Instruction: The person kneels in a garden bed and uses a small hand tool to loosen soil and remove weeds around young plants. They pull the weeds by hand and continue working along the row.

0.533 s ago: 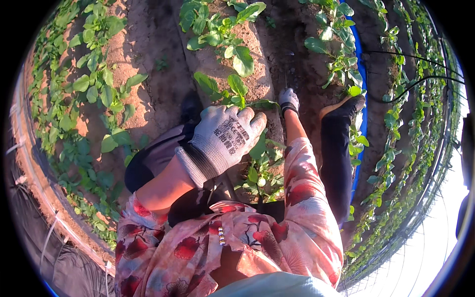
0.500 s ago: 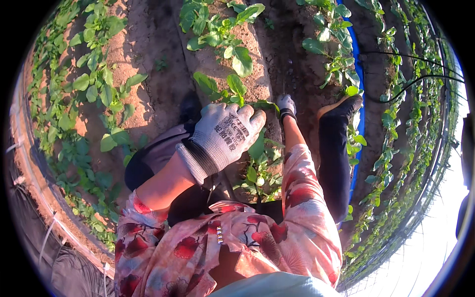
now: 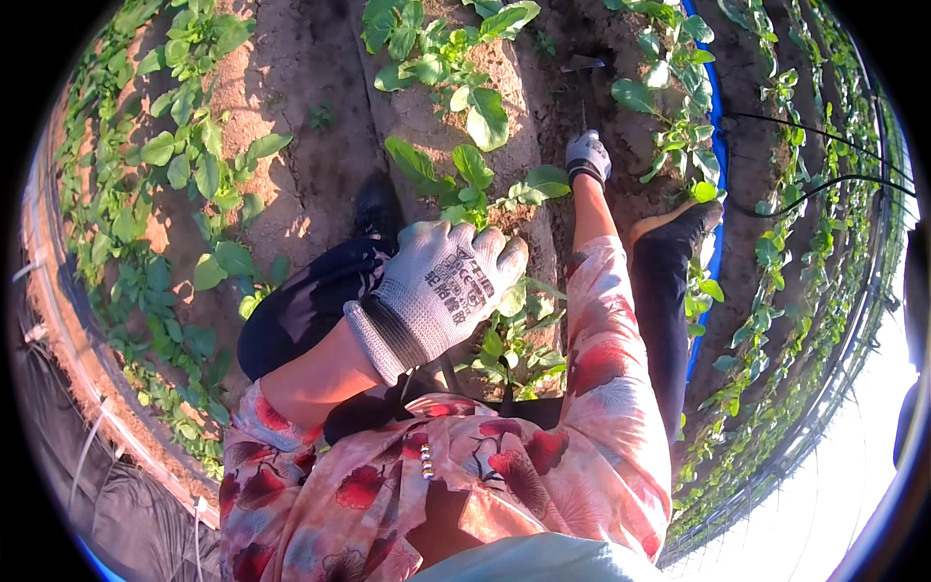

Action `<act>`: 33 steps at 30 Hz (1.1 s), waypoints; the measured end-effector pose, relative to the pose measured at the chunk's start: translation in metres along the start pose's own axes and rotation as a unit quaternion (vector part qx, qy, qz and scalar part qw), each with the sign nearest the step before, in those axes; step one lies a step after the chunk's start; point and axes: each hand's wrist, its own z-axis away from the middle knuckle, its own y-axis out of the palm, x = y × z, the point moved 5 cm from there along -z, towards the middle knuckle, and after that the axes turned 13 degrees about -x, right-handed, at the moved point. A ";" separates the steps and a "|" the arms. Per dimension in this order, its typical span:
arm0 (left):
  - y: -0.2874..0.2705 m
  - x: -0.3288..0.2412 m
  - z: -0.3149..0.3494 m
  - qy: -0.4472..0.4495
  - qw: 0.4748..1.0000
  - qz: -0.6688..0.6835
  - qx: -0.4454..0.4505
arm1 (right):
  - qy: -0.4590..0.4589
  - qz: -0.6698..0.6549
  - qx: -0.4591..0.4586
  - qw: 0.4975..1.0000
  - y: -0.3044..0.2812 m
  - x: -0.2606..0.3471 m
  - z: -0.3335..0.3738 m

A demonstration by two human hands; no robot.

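My left hand [image 3: 448, 281], in a grey knitted glove with dark print, is closed just above a leafy green plant [image 3: 473, 179] on the middle soil ridge. Its fingers curl downward, and whatever they grip is hidden under the hand. Farther off to the right, my right hand [image 3: 587, 157], also gloved, is closed around a small hand hoe. The hoe's thin shaft runs away from me to a flat metal blade [image 3: 582, 63] at the dark furrow. More plants [image 3: 519, 349] grow on the near side of my left hand.
Leafy rows run along both sides, the left row [image 3: 199, 155] on a sunlit ridge. A blue hose or strip [image 3: 719, 145] lies beyond my right shoe [image 3: 679, 221]. Black thin tubes [image 3: 824, 155] cross the rows at right. My left shoe [image 3: 376, 206] rests in the left furrow.
My right hand has moved away from me and slightly right, and the hoe blade now shows in the furrow. My left hand has stayed nearly in place, shifting slightly nearer.
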 end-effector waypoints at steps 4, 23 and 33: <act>-0.007 -0.004 -0.007 0.001 1.000 0.008 0.004 | 0.016 -0.020 0.010 1.000 0.028 -0.003 0.014; 0.004 -0.006 -0.004 0.018 1.000 -0.004 0.022 | 0.065 -0.114 0.027 0.991 0.044 -0.019 0.030; 0.002 -0.006 0.001 0.009 0.999 -0.016 0.027 | 0.111 -0.225 0.221 0.942 0.059 -0.062 0.101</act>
